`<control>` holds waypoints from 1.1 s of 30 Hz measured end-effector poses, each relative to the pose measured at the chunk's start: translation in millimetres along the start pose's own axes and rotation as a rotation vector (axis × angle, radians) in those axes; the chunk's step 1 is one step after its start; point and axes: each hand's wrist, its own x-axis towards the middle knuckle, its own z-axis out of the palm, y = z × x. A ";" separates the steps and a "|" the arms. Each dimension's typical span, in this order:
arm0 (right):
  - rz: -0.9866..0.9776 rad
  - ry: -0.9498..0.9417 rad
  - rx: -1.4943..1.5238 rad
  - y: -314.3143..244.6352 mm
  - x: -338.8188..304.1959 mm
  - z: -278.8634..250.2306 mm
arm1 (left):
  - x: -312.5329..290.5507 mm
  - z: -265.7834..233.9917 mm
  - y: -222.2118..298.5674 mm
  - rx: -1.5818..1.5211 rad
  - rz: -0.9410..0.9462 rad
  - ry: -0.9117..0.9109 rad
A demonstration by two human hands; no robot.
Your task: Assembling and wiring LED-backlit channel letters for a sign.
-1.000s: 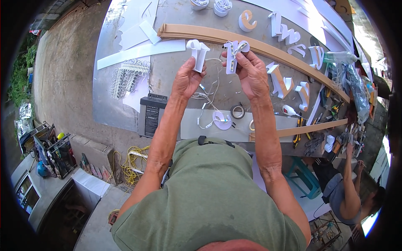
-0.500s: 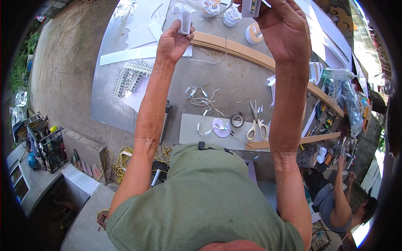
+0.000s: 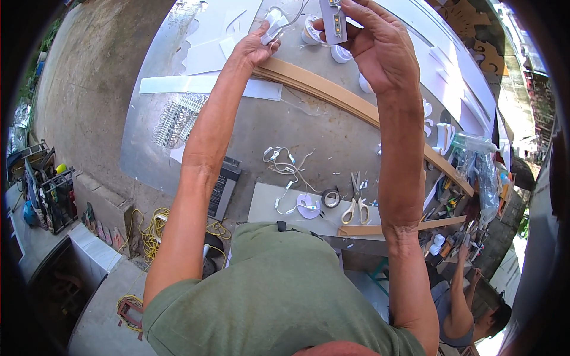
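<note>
Above the far side of the table, my left hand (image 3: 254,50) grips a small white hollow piece (image 3: 275,22). A pale wire (image 3: 300,13) runs up from it. My right hand (image 3: 383,53) is raised to the right of it, closed on a flat white piece with yellow LED modules (image 3: 334,29); its upper end is cut off by the picture's edge. White round pieces (image 3: 311,31) with wires inside stand on the table beneath the right hand. A bundle of long tan strips (image 3: 320,86) lies below both hands.
Nearer me lie scissors (image 3: 354,202), black tape (image 3: 331,197), a tangled LED string (image 3: 285,169) and a pale purple disc (image 3: 307,206). Coiled wire (image 3: 178,118) rests at left, white sheets (image 3: 205,50) at the back. Tools clutter the right edge, where another person (image 3: 460,311) works.
The hands have come closer together. The piece in my right hand has moved left and now shows more of its LED side. The whole view has shifted slightly.
</note>
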 end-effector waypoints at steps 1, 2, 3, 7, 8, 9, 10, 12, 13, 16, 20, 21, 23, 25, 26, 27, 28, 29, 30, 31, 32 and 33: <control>0.028 -0.023 -0.001 1.3 14.5 -1.2 | 6.9 -6.4 -0.5 -0.041 -0.021 -0.056; 0.056 -0.047 -0.002 1.5 29.8 -1.8 | 13.0 -12.8 -1.7 -0.041 -0.015 -0.059; 0.072 -0.080 -0.038 6.2 48.1 -4.0 | 16.6 -22.3 -3.0 -0.068 -0.048 -0.023; 0.092 0.038 -0.081 -11.5 116.0 -26.9 | 27.6 10.0 -23.5 -0.148 -0.135 0.004; 0.120 0.052 -0.080 -8.2 -6.1 -52.8 | 23.5 5.4 -19.2 -0.179 -0.154 0.024; 0.173 0.000 -0.034 -8.3 -153.3 -23.5 | 0.8 -29.4 4.6 -0.156 -0.092 0.103; 0.179 0.034 -0.048 -8.0 -148.9 -27.4 | 6.8 -22.6 1.2 -0.159 -0.099 0.093; 0.204 0.084 -0.062 -3.0 -138.4 -35.7 | 12.4 -20.2 0.5 -0.163 -0.067 0.057; 0.222 0.106 -0.067 2.2 -122.1 -42.5 | 13.5 -23.5 2.0 -0.169 -0.063 0.063; 0.180 0.282 -0.129 47.1 157.2 -87.0 | 52.7 23.5 -25.8 -0.189 -0.233 -0.016; 0.281 0.319 -0.092 139.0 174.6 -23.4 | 33.3 -16.6 -3.3 -0.098 -0.134 0.122; 0.298 0.353 -0.125 149.1 168.1 -28.3 | 27.4 -9.8 -5.2 -0.045 -0.079 0.139; 0.304 0.364 -0.190 161.6 164.3 -55.9 | 10.1 15.8 -11.1 0.066 -0.059 0.125; 0.310 0.354 -0.311 171.6 160.8 -63.6 | -11.0 27.2 -8.4 0.175 -0.023 0.135; 0.311 0.359 -0.307 176.5 159.6 -65.6 | -18.5 28.5 -5.9 0.379 -0.010 0.180; 0.303 0.355 -0.332 181.9 158.6 -64.2 | -22.5 24.2 -3.9 0.583 0.005 0.227; 0.295 0.354 -0.358 186.9 157.1 -64.0 | -25.4 21.1 -4.2 0.586 0.001 0.230; 0.269 0.358 -0.389 191.5 154.9 -65.2 | -27.6 18.6 -5.4 0.775 0.034 0.233; 0.269 0.363 -0.386 196.7 155.2 -66.3 | -26.3 13.8 -6.4 0.966 0.069 0.233; 0.253 0.371 -0.403 201.5 156.2 -67.4 | -23.2 8.5 -7.7 0.970 0.066 0.229; 0.235 0.379 -0.420 204.9 157.2 -69.6 | -20.0 4.8 -9.0 1.291 0.223 0.252; 0.243 0.337 -0.495 205.9 155.1 -68.6 | -18.0 1.9 -9.8 1.607 0.390 0.277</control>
